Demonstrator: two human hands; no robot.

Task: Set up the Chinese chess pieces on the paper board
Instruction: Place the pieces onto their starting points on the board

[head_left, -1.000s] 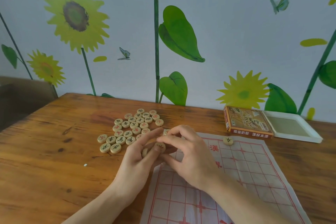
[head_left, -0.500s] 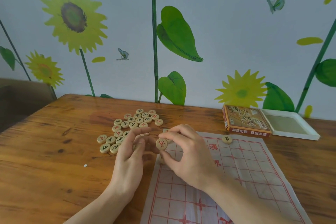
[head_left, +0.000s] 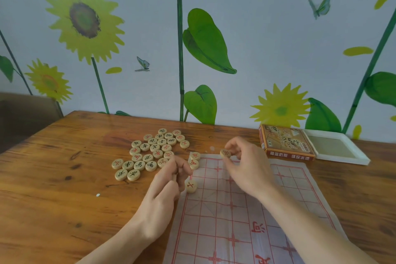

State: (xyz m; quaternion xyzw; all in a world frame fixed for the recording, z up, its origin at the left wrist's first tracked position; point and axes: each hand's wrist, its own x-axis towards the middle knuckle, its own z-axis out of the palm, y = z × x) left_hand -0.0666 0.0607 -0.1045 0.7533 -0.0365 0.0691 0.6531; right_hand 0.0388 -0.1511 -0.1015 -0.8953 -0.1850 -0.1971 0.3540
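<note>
Head view, the only view: the paper board [head_left: 252, 210] is seen spread flat on the wooden surface [head_left: 53, 188], its red grid running from the near edge toward the wall; three pieces are noted along its far-left border, two red-marked ones [head_left: 194, 159] touching each other at the corner and a third piece [head_left: 191, 186] lower down on the left edge, just beside the left hand [head_left: 162, 191]; whether any of these sits exactly on a line crossing cannot be told; the loose pile [head_left: 150, 153] of round wooden pieces, red and black characters facing up, is seen off the board to the left, well over twenty lying flat and close together; a single piece [head_left: 225, 153] is held pinched in the fingers [head_left: 232, 146] of the right hand [head_left: 248, 167], raised over the board's far edge and tilted; the left hand's fingers are curled near the pile's edge, but whether anything is held in them cannot be told; the game box [head_left: 287, 146] and its white tray [head_left: 334, 148] are noted at the far right, beyond the board; progress is judged as very early, with only a few pieces at the board and nearly the whole set yet to be sorted and placed; both back rows, the cannons and the soldiers are judged outstanding; the held piece is judged to be bound for the far row.
</note>
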